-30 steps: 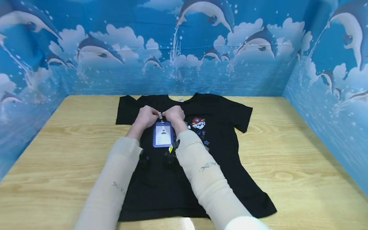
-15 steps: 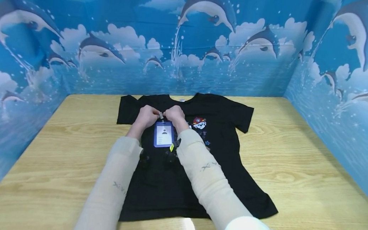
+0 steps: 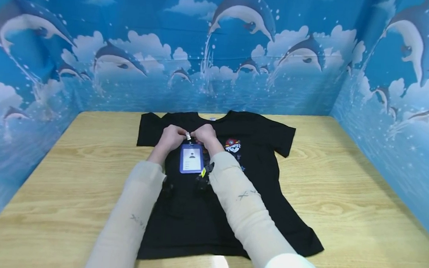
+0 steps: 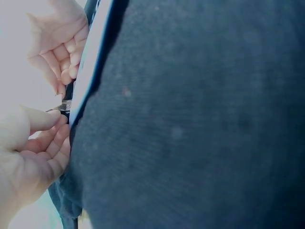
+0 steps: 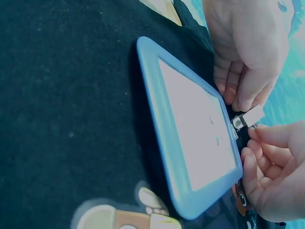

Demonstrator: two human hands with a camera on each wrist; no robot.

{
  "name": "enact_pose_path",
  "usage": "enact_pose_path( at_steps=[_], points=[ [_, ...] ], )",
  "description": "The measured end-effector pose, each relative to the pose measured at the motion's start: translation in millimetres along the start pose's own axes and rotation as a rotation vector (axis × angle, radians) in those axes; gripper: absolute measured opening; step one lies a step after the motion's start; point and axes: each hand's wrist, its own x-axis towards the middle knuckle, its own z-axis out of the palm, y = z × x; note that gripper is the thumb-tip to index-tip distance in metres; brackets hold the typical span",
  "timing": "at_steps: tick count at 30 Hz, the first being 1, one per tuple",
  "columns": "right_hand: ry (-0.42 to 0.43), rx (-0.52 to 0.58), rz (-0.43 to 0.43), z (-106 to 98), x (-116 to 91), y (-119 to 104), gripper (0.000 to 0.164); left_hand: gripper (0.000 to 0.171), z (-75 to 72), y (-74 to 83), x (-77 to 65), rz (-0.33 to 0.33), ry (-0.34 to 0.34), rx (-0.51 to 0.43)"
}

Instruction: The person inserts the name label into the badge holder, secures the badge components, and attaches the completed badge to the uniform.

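Note:
A blue-framed ID badge [image 3: 192, 159] with a white card lies on the front of a black T-shirt [image 3: 208, 216], below the collar. From its top edge rises a small metal badge clip [image 5: 249, 117]. My left hand [image 3: 173, 137] pinches the clip from the left side, with its thumb against the metal in the left wrist view. On the other side, my right hand [image 3: 205, 134] pinches the clip between thumb and forefinger, its other fingers curled. Whether cloth is caught in the clip is hidden by the fingertips.
The shirt is spread on a wooden table [image 3: 345, 193], its collar toward the far edge. A printed cartoon dog [image 3: 233, 145] shows right of the hands. A blue curtain with dolphins [image 3: 218, 84] stands behind and at both sides.
Both hands stay at the badge clip; the clip has turned slightly between the fingers. The badge hardly shifts on the shirt.

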Motion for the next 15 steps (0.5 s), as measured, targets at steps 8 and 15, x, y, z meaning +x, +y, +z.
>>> enact_pose_path(
  at_steps=[8, 15],
  points=[
    [-0.025, -0.004, -0.075, -3.1, 2.3, 5.1, 0.015, 0.024, 1.6, 2.7, 0.9, -0.003, -0.006, -0.003],
    [-0.079, -0.057, -0.164, -10.4, -4.6, 6.4, 0.015, 0.026, 0.6, 2.6, -0.4, 0.0, 0.01, 0.023]
  ],
)
